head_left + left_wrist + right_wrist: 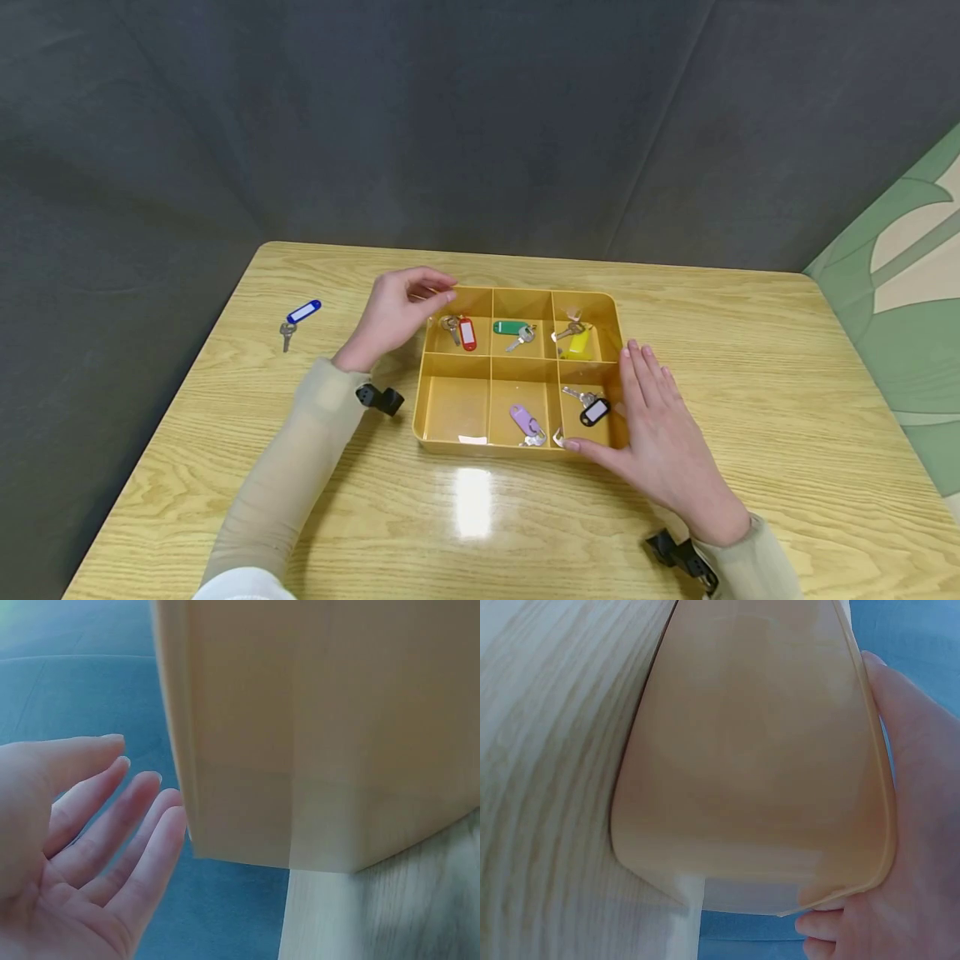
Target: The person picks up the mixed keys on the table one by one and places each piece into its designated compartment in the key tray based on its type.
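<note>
A yellow-brown divided tray (454, 404) sits on the table, split into several compartments. My left hand (390, 315) is at its back left corner, fingers loosely bent and fingertips right at the rim. Against the front right corner rests my right hand (667, 446), its fingers straight along the right side and the thumb at the front rim. Keys with tags lie inside: red (467, 334), green (510, 327) and yellow (577, 343) in the back row, purple (524, 418) front middle, black (596, 412) front right. The front left compartment holds no key.
Left of the tray, a key with a blue tag (303, 312) lies on the wooden table (360, 517). Dark fabric (450, 125) rises behind the table's back edge. Green and beige patterned cloth (900, 292) borders the right side.
</note>
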The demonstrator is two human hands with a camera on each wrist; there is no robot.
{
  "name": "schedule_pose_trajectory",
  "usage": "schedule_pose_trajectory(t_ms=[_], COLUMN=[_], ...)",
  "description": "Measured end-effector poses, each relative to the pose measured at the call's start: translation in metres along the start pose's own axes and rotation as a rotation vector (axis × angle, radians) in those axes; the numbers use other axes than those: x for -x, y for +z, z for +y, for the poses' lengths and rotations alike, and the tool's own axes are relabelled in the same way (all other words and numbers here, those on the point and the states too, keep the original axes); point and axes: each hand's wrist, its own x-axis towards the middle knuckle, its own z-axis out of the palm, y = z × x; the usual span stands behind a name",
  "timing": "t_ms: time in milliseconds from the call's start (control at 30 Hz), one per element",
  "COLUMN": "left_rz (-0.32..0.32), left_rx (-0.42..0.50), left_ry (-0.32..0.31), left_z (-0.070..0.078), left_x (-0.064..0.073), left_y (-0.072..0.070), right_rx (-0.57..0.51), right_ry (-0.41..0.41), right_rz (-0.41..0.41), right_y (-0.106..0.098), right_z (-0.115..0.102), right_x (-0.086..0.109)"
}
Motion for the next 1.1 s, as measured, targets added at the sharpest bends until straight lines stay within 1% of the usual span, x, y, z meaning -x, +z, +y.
schedule_pose_trajectory(t_ms=[300, 533, 700, 933, 1100], left_rz=[0.026, 0.04, 0.045, 0.051, 0.062], left_rx=[0.038, 0.037, 0.032, 0.037, 0.042], left_ry=[-0.01, -0.026, -0.032, -0.014, -0.02], left_z=[0.002, 0.006, 0.005, 0.003, 0.003], left_x=[0.003, 0.006, 0.007, 0.009, 0.01], left_y=[-0.004, -0.009, -0.011, -0.014, -0.016], right_rx=[-0.003, -0.006, -0.009, -0.005, -0.006], right_ry=[0.002, 0.005, 0.008, 0.001, 0.002], right_rz=[-0.002, -0.004, -0.006, 0.003, 0.001], right_y=[-0.001, 0.0, 0.0, 0.0, 0.0], right_z=[0.0, 0.0, 0.0, 0.001, 0.001], right_x=[0.0, 0.0, 0.0, 0.0, 0.0])
